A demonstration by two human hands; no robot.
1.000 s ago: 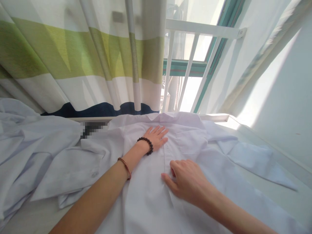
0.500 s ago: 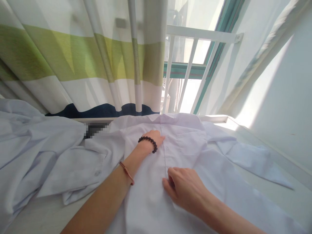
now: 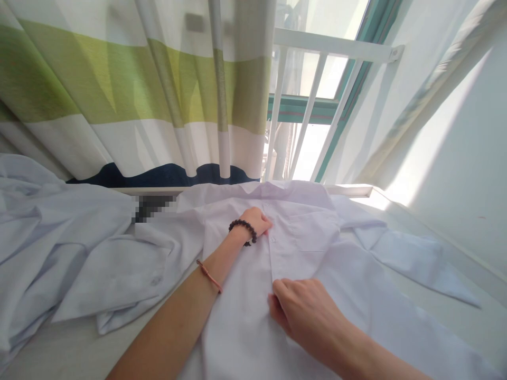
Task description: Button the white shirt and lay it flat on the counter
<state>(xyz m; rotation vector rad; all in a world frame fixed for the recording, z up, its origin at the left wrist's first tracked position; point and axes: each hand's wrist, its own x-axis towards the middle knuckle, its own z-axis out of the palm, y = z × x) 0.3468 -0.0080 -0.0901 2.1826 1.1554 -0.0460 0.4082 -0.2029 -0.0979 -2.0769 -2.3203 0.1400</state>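
A white button-up shirt (image 3: 237,295) lies spread face up in front of me, its collar toward the window and a chest pocket (image 3: 312,232) right of the front strip. My left hand (image 3: 255,219), with a dark beaded bracelet (image 3: 242,227) at the wrist, is closed on the front strip high on the chest. Lower down, my right hand (image 3: 297,303) has its fingers curled and pinched at the same button edge. A small button (image 3: 273,240) shows between the two hands. Most of the fingertips are hidden beneath the hands.
More white clothing (image 3: 31,243) is heaped at the left. A sleeve with a buttoned cuff (image 3: 130,269) lies beside it. Behind hangs a white-and-green curtain (image 3: 138,84). White railing bars (image 3: 309,111) stand before the window, and a wall (image 3: 467,158) bounds the right side.
The right hand's thumb and fingers have drawn together on the shirt edge. My left hand has shifted slightly right, its fingers tighter. The view has tilted slightly.
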